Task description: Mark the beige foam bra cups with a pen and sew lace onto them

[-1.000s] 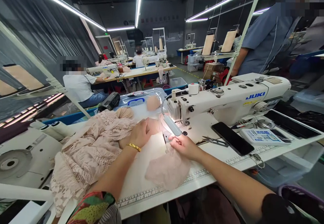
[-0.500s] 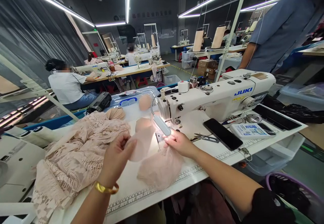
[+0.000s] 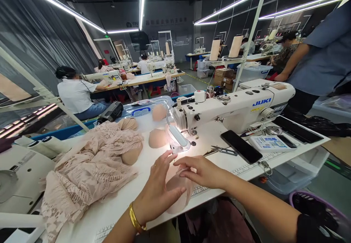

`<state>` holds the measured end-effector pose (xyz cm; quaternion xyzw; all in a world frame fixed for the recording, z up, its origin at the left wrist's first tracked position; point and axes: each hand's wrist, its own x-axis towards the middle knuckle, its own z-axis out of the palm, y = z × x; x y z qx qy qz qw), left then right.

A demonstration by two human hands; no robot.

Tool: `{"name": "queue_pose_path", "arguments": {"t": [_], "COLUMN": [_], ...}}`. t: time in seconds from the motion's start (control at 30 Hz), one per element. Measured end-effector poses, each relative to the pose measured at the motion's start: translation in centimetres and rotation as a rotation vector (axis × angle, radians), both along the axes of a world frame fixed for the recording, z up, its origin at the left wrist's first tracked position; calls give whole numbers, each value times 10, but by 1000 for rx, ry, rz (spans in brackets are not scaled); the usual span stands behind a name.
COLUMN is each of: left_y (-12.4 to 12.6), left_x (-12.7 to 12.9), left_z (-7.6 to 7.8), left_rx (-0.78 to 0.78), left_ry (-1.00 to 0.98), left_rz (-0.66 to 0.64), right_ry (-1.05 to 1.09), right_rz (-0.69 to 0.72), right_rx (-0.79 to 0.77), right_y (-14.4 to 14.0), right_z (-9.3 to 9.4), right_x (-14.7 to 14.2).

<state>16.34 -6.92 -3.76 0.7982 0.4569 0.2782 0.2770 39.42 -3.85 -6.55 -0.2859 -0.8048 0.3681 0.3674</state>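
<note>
At the near edge of the white table (image 3: 115,206), both hands pressed on a beige padded cup (image 3: 178,195) that overhung the edge slightly. The left hand (image 3: 159,188), a gold bangle (image 3: 135,219) on its wrist, lay flat with fingers spread, its grip wide and closed on nothing; the right hand (image 3: 201,171) rested fingertips on the cup's top, its grip narrow, whether pinching fabric could not be told. To the left a heap of pink lace (image 3: 87,169) covered the table. Beyond the hands, another cup (image 3: 157,138) sat under the lamp (image 3: 178,137) of a white sewing machine (image 3: 233,107), with scissors (image 3: 222,149) and a black phone (image 3: 241,146) to the right. Farther back, a person in a white shirt (image 3: 75,94) sat at another table.
</note>
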Motion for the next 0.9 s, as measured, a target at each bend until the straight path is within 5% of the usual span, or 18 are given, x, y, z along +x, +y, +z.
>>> {"name": "queue_pose_path", "arguments": {"t": [0.1,0.17,0.3,0.4,0.5,0.67,0.9], "left_y": [8,14,29,38,40,57,87], "left_x": [-6,-16,-41,-53,-47,-13,18], "left_z": [8,6,4,8,10,-10,-50], "left_rx": [-267,-259,434,800,741,623,678], "left_ry": [-2,110,298,450,619,579,565], "left_rz": [-220,-171,131,154,-23,-316,-226], "right_ry": [-4,22,99,12,-247,-470,-410], "right_rz": [11,-102,-266,-283,-192,19,-31], "right_rx": [238,393,508,527,712,941,702], "right_y": [-5,-3,5,19,42,73,74], "right_z": [9,12,7,-7,-25,-39,-39], "right_x": [3,2,-16,-30,-26,6,34]}}
